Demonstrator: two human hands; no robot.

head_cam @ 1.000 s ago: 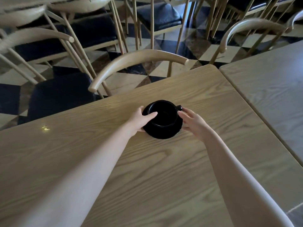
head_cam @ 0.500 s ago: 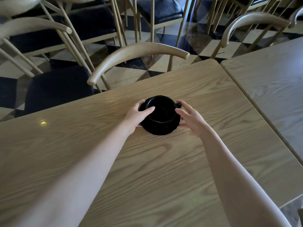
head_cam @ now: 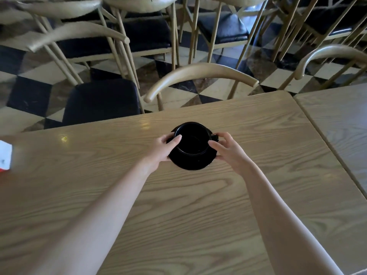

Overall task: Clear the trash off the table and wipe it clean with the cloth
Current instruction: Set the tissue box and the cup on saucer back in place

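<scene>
A black cup (head_cam: 192, 140) stands on a black saucer (head_cam: 191, 162) near the middle of the wooden table (head_cam: 178, 205). My left hand (head_cam: 163, 149) holds the saucer's left edge, its thumb lying on the cup's rim. On the other side my right hand (head_cam: 228, 150) grips the saucer's right edge, thumb on the rim beside the cup's handle. I cannot tell whether the saucer touches the table. No cloth is in view.
A white and red box (head_cam: 5, 157) sits at the table's far left edge, blurred. A second table (head_cam: 337, 124) adjoins on the right. Wooden chairs (head_cam: 200, 76) with dark seats stand behind the table on a checkered floor.
The cup and saucer have come slightly toward me with both hands still on them. The view has swung left, bringing the white and red box into sight.
</scene>
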